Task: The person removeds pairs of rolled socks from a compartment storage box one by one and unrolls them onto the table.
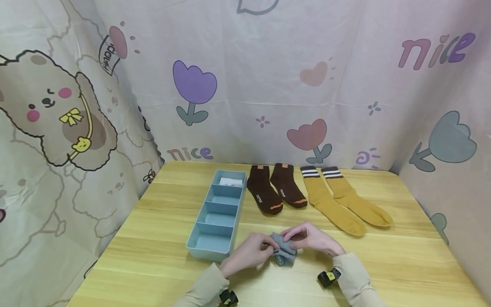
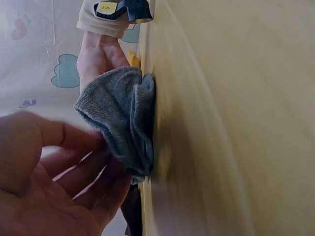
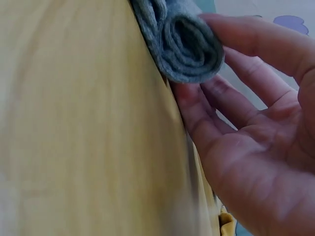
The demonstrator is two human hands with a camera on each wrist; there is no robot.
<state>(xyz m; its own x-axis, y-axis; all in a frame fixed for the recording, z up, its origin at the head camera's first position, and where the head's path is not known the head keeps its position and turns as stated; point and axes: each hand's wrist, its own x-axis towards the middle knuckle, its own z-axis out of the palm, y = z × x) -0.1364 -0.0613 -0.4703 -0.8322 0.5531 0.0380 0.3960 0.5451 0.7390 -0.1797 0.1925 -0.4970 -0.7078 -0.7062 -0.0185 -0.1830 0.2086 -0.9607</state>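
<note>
A grey-blue sock, partly rolled up, lies on the wooden table between both hands. On its left side, my left hand pinches the sock's loose edge between thumb and fingers. My right hand holds the other side. In the right wrist view the sock's coiled end shows its spiral layers, with the thumb and fingers around the roll. From the left wrist view, the folded, flared part of the sock stands against the tabletop, and the fingertips behind it are partly hidden.
Left of the hands stands a light-blue organizer box with a row of compartments; a white folded item lies in its far one. Behind the hands lie two dark brown socks and two mustard socks with striped cuffs. Printed curtains border the table.
</note>
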